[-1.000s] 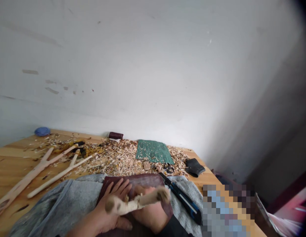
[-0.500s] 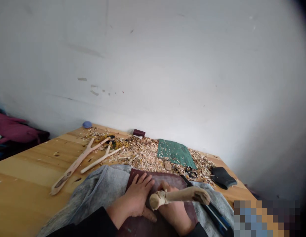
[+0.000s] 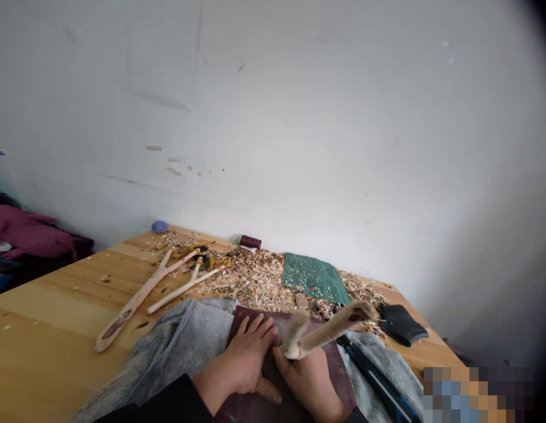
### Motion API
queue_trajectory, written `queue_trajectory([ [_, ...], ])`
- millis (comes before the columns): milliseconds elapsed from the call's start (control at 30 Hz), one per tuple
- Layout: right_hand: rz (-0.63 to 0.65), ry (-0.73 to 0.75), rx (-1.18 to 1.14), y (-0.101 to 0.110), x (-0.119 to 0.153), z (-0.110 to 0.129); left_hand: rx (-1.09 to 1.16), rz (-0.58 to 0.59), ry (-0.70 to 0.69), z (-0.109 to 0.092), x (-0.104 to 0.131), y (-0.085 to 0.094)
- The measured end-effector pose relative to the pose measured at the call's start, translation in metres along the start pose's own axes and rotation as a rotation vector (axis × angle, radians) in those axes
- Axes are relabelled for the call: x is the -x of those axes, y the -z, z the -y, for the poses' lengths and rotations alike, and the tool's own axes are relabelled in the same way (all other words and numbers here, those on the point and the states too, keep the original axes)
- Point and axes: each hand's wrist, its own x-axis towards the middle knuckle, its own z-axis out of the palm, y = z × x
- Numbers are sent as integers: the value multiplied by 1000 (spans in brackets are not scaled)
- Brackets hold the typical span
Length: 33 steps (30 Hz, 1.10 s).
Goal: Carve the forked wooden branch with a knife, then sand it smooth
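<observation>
My left hand [image 3: 250, 355] lies flat, fingers spread, on a dark red sheet [image 3: 273, 322] that looks like sandpaper or leather. Beneath the sheet is a grey cloth [image 3: 202, 329]. Beside it, my right hand [image 3: 310, 379] is closed around a forked wooden branch [image 3: 328, 332], low over the sheet. Two prongs rise from the fist: a short one pointing away from me, and a longer one slanting up to the right with a dark patch near its tip. The grip covers the branch's lower part, so I cannot tell whether it touches the sheet.
Wood shavings [image 3: 250, 276] cover the table's back half, around a green sheet [image 3: 314, 277]. Two peeled forked sticks, one large [image 3: 138, 299] and one small [image 3: 180, 289], lie left. A blue-and-black tool [image 3: 378, 379] and a black piece [image 3: 402, 325] lie right. A wall stands behind.
The forked branch has turned in my right hand: its prongs now point more upward and away. My left hand keeps its place on the sheet. The view has shifted slightly.
</observation>
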Motion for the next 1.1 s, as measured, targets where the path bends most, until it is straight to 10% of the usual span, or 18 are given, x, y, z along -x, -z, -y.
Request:
queue_trajectory([
  [233, 182, -21, -204, 6, 4, 11, -35, 4, -17, 7, -7, -9],
  [600, 71, -76, 179, 4, -2, 4, 6, -23, 0, -2, 1, 2],
  [933, 155, -37, -128, -5, -1, 7, -9, -14, -20, 7, -3, -6],
  [1100, 34, -56, 87, -4, -4, -5, -8, -42, -2, 4, 1, -4],
])
